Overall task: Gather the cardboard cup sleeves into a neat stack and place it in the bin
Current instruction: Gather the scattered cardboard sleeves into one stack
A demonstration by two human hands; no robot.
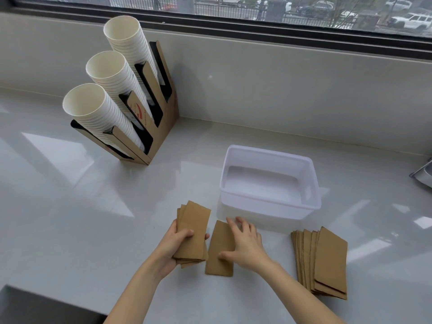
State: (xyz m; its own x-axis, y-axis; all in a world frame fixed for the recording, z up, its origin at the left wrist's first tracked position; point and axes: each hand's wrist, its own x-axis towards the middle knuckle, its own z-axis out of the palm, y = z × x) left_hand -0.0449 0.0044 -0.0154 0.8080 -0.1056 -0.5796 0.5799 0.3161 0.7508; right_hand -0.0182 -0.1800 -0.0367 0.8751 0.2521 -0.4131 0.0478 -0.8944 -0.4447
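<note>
My left hand (174, 245) grips a small bundle of brown cardboard cup sleeves (192, 230) just above the counter. Right beside it, one sleeve (219, 260) lies flat on the counter, and my right hand (245, 244) rests on it with fingers spread, thumb pressing its middle. A fanned pile of several more sleeves (325, 263) lies on the counter to the right, apart from both hands. The white plastic bin (268, 208) stands behind the hands and holds nothing.
A cardboard dispenser (163, 118) with three slanted stacks of white paper cups stands at the back left, against the low wall under the window. A metal object (424, 175) pokes in at the right edge. A dark recess (35, 307) sits at the near left corner.
</note>
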